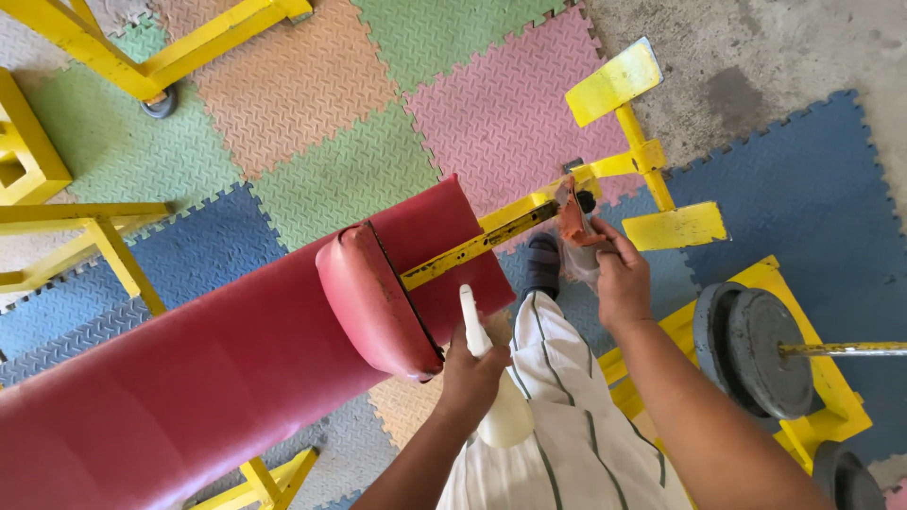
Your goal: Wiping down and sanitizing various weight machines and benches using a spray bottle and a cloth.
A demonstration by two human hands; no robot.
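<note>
We look down on both of our hands over a red padded gym bench. Our left hand (472,370) is closed around a white spray bottle (491,378), gripping its neck so that the nozzle points up and away from us while the rounded body hangs below the fist, against our striped trouser leg (567,416). Just to the left of this hand sits the rounded red pad (373,302) at the end of the bench, its edge nearly touching our knuckles, and the long red bench cushion (170,378) runs off further left and toward us.

Our right hand (621,283) is closed on a reddish-orange cloth (573,225), pinching it and pressing it against the yellow metal bar (491,236) that juts out from under the pad. The cloth sits at the fingertips, on the far side of the hand, where the bar meets a yellow upright with two flat yellow plates (673,227). Just below the cloth, between our two hands, our dark shoe (543,264) rests on the floor.

To the right of our right forearm, grey weight discs (756,349) sit on a bar held in a yellow rack. Coloured foam floor mats (359,170) cover the floor beyond both hands.
</note>
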